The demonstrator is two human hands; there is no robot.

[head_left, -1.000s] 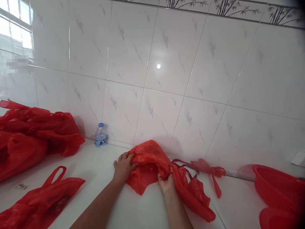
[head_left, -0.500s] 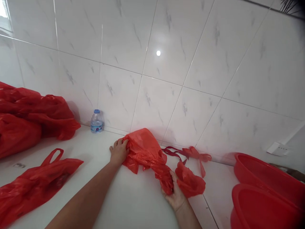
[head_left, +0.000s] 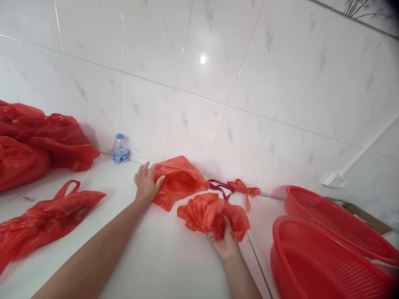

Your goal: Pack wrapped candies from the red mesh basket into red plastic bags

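My left hand (head_left: 146, 182) lies at the left edge of a thin red plastic bag (head_left: 181, 176), fingers stretched and thumb resting on the film. That bag is spread against the foot of the wall. Closer to me, my right hand (head_left: 226, 243) is closed round a crumpled red plastic bag (head_left: 199, 211), which a gap separates from the spread one. Some of my right fingers are hidden in the folds. Behind it lie a dark red strip (head_left: 220, 185) and a knotted red plastic piece (head_left: 245, 187).
Far left is a heap of red bags (head_left: 46, 139), with a red handled bag (head_left: 52, 211) before it. A small water bottle (head_left: 120, 149) stands by the tiled wall (head_left: 149, 104). Two red plastic baskets (head_left: 280, 249) stand right, near a wall socket (head_left: 334, 181).
My right hand has drawn its crumpled bag toward me, away from the bag under my left hand. The left hand's fingers have spread. The view has shifted slightly right.
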